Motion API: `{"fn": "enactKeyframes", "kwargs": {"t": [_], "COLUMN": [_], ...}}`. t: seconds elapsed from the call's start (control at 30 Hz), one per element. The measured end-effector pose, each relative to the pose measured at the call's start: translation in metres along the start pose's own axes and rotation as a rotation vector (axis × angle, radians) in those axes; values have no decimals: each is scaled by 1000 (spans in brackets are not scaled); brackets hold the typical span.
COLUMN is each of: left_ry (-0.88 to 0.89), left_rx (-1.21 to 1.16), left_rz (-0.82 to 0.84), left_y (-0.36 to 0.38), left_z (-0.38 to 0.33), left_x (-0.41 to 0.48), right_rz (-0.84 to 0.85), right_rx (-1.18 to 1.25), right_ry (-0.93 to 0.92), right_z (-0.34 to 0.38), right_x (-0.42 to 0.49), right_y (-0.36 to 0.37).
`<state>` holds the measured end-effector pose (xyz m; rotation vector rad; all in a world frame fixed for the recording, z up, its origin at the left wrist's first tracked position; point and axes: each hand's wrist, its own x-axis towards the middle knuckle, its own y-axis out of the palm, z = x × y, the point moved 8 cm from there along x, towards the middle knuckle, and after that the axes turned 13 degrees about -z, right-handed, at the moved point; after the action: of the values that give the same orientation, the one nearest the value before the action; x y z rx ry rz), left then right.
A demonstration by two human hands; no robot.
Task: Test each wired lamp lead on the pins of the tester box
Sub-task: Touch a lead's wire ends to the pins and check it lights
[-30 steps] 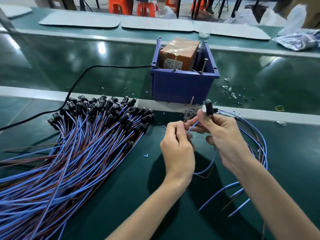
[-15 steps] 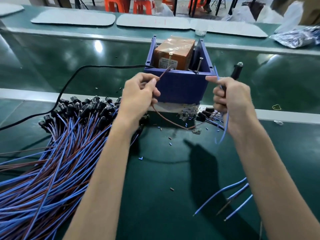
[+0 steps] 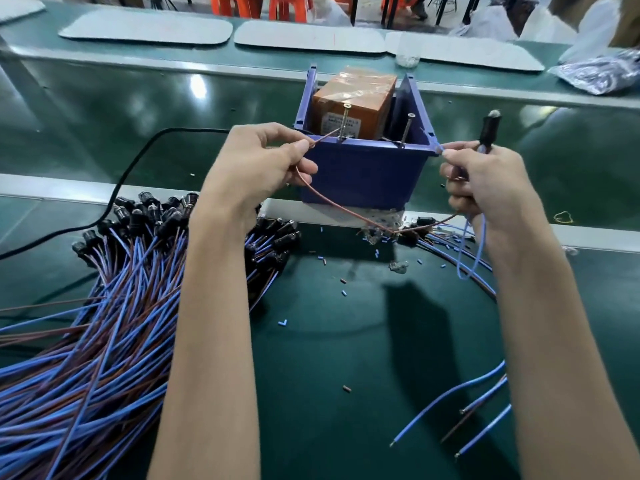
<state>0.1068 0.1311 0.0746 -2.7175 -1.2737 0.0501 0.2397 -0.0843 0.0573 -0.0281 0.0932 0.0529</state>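
The blue tester box (image 3: 360, 171) stands on the green bench with an orange-brown block (image 3: 356, 98) inside and two screw pins, a left pin (image 3: 344, 121) and a right pin (image 3: 407, 129), rising at its front rim. My left hand (image 3: 256, 164) pinches the brown lead (image 3: 329, 199), whose tip points at the foot of the left pin. My right hand (image 3: 485, 181) grips the black lamp (image 3: 488, 131) upright and pinches the blue lead (image 3: 471, 247), its tip at the box's right front corner, short of the right pin.
A large fan of blue and brown wired lamps (image 3: 114, 299) covers the left bench. Several loose leads (image 3: 460, 403) lie at the lower right. A black cable (image 3: 131, 174) runs from the box to the left. Cut insulation bits (image 3: 343, 289) dot the mat.
Both hands rose from the bench near the box's foot to its front rim and moved apart. The brown lead's tip came close to the left pin, the blue lead's to the right corner.
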Motion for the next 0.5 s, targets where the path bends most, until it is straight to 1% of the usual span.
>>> {"fn": "enactKeyframes", "kwargs": {"t": [0.3,0.37,0.5], "left_ry": [15,3,-13], "left_rx": [-89,-99,-77], "left_rz": [-219,-235,-202], "left_y": [-9,-11,-4], "left_z": [1,3,8], "left_x": [3,4,3], "right_rz": [12,15,25], "right_rx": [22,26,39], "right_ry": [25,23,16], "right_z": [-7,-8,-7], "right_x": [0,0,-2], "right_y": [5,6,9]}}
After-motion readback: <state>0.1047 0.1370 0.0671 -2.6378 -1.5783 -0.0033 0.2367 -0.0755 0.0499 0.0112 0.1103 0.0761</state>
